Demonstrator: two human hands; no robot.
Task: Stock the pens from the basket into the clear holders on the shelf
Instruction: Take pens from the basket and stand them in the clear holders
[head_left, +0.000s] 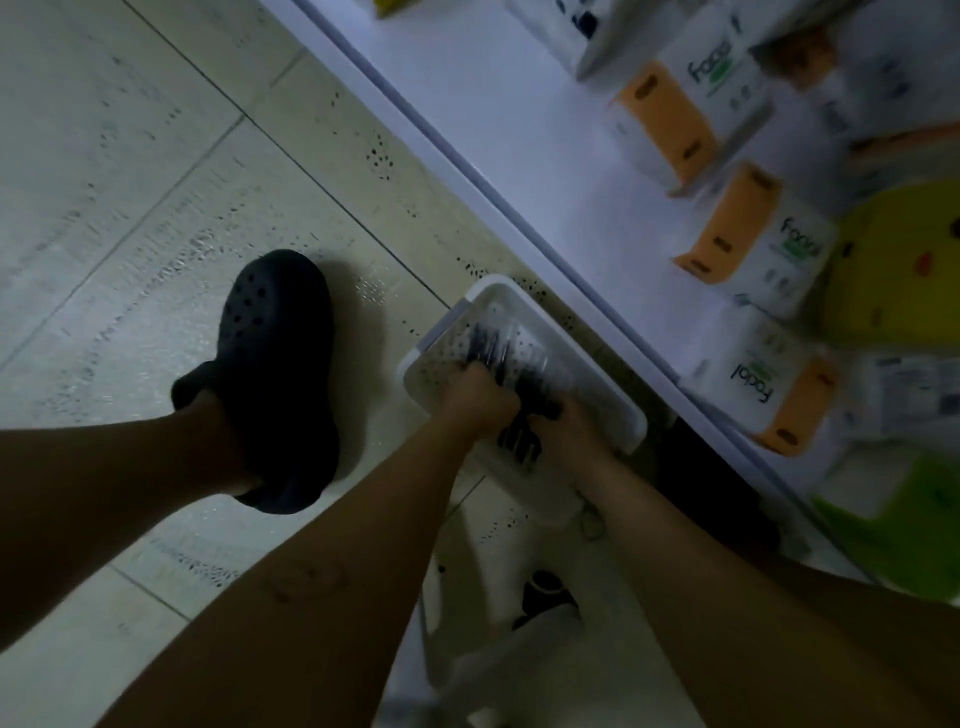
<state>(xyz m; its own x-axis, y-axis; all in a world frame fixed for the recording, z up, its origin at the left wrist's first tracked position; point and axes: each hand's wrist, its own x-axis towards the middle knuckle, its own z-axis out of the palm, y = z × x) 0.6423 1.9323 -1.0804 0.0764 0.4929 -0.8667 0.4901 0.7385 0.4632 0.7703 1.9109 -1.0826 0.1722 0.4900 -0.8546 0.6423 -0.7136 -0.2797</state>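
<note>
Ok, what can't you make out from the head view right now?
Head view:
pens: count unreadable; dark, blurred bundle, partly covered by the left hand and right hand.
clear holders: not identifiable; the shelf is motion-blurred, cut off at the right edge.
basket: near end hidden under both hands.

Basket (524, 306): white plastic, smooth and matt, its bottom pierced with small holes around the fingers (470, 371). Pens (488, 340) under the fingers: dark plastic, slight sheen. Floor tiles (156, 208) left of the fingers: pale, glazed, faintly shiny, speckled. Clog (280, 332): dark, matt, rubbery. Tissue packs (748, 244) right of the fingers: thin wrap, soft gloss.
</note>
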